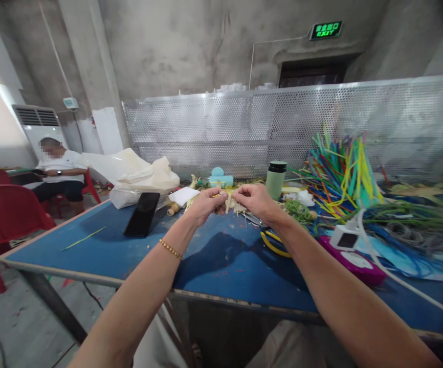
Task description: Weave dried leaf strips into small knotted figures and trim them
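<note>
Left hand [209, 201] has its fingers pinched on a thin, pale-beige strip [228, 203] over the blue, flat-topped bench [209, 266]; right hand [257, 199] curls just beside it, but I cannot tell whether it grips too. From the strip, I see a black, rectangular phone [142, 214] at 9 o'clock and a green, black-lidded cylindrical bottle [275, 182] at 2 o'clock.

We are seeing a blue bench [106, 250] beneath our fingers [243, 193], a black phone [142, 214] lying left of them, a green tumbler [275, 183] standing right, and a yellow-handled tool [270, 247] resting nearer us, also rightward.
</note>
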A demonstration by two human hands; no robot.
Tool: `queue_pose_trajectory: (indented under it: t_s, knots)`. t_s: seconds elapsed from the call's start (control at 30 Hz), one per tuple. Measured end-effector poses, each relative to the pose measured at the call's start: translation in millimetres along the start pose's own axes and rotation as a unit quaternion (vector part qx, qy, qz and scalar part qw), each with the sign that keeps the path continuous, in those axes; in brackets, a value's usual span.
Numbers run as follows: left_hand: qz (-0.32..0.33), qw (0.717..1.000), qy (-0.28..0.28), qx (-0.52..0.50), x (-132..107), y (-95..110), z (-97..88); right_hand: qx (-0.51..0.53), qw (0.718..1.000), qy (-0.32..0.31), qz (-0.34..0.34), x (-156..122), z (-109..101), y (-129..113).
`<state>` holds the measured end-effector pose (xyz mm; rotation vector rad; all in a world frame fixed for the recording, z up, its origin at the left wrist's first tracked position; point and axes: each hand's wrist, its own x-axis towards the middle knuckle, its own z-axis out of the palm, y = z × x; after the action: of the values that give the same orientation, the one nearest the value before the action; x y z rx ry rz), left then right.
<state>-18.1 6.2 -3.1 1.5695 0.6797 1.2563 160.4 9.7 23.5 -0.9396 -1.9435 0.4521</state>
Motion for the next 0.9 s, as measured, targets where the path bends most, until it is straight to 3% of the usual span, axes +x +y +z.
queue_pose_trajectory:
  t_s: [0.27, 0.9]
  knots:
    - [-0.025, 0.999, 0.026, 0.007, -0.4, 5.7, 2.3, -0.009, 1.000, 0.015, 0.003, -0.4, 1.7, -5.3]
    - [0.010, 1.000, -0.002, -0.026, 1.3, 4.2, 0.0, 0.038, 0.997, 0.062, 0.028, -2.3, 2.8, -8.1]
